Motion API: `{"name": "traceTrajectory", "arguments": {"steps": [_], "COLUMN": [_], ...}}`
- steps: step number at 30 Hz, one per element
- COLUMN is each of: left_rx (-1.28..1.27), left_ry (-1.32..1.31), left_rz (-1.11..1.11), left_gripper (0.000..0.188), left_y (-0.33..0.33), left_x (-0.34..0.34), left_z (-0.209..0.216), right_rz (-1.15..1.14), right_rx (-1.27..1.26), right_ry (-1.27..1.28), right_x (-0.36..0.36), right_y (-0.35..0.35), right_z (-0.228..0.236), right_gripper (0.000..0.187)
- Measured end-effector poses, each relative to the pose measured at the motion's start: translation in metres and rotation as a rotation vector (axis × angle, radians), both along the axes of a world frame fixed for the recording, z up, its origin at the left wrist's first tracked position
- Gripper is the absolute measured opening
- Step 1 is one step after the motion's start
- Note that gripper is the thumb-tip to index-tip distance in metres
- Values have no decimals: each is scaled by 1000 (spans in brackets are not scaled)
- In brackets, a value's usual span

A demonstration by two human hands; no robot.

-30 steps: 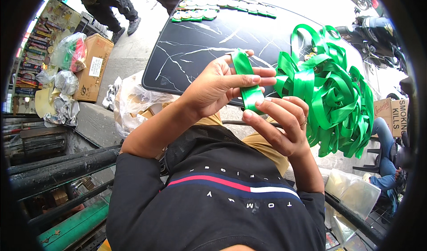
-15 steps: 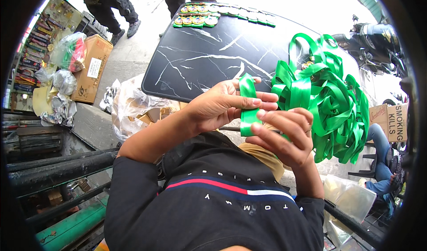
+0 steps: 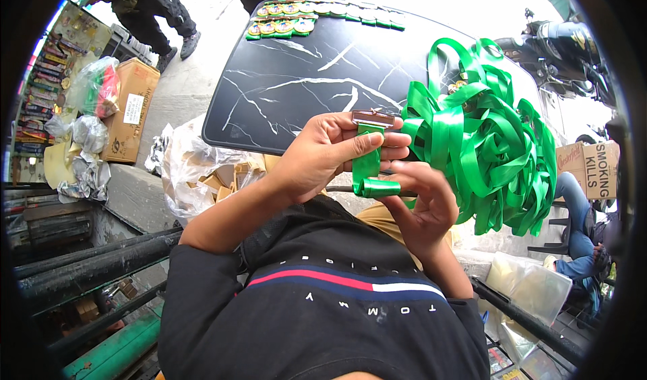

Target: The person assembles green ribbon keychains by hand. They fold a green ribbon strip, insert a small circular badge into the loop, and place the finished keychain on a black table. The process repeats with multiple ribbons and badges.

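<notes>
My left hand (image 3: 330, 152) grips a green satin ribbon (image 3: 367, 163), its thumb pressing the strip against the fingers. At the ribbon's upper end, by the left fingertips, is a narrow shiny brownish metal piece (image 3: 375, 118); its full shape does not show. Lower down the ribbon is folded into a flat roll, and my right hand (image 3: 426, 208) has its thumb and fingers around the right end of that fold. Just right of my hands lies a large heap of green ribbons (image 3: 482, 144), with a few gold medals (image 3: 458, 87) partly visible among them.
A black marble-patterned table (image 3: 269, 100) stands ahead, with rows of ribboned medals (image 3: 283, 26) along its far edge. Left are a clear plastic bag of cardboard pieces (image 3: 202, 168) and a brown carton (image 3: 131, 114). People stand beyond the table; someone sits at right near another carton (image 3: 590, 168).
The ribbon's lower end has been folded over into a roll. The brownish metal piece has come into sight at its top. My right hand has moved slightly down and left.
</notes>
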State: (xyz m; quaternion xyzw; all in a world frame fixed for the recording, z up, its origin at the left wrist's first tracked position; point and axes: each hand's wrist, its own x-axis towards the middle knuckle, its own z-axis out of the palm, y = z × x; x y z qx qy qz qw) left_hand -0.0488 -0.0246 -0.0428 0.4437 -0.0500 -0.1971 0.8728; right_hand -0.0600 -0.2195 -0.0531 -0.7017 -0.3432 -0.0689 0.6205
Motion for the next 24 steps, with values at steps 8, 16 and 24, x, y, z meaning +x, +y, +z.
{"name": "traceTrajectory", "arguments": {"steps": [8,16,24], "left_rx": [59,166,354], "left_ry": [-144,-245,-410], "left_rz": [84,181,-43], "left_gripper": [39,37,34], "left_y": [-5,-2,17], "left_x": [-20,-22,-46], "left_z": [-1,3,29], "right_rz": [28,94,588], "right_rx": [217,412,312], "right_ry": [452,556,1163], "right_x": [1,8,22], "right_y": [7,9,25], "right_z": [-7,-9,-13], "right_gripper": [67,61,65]}}
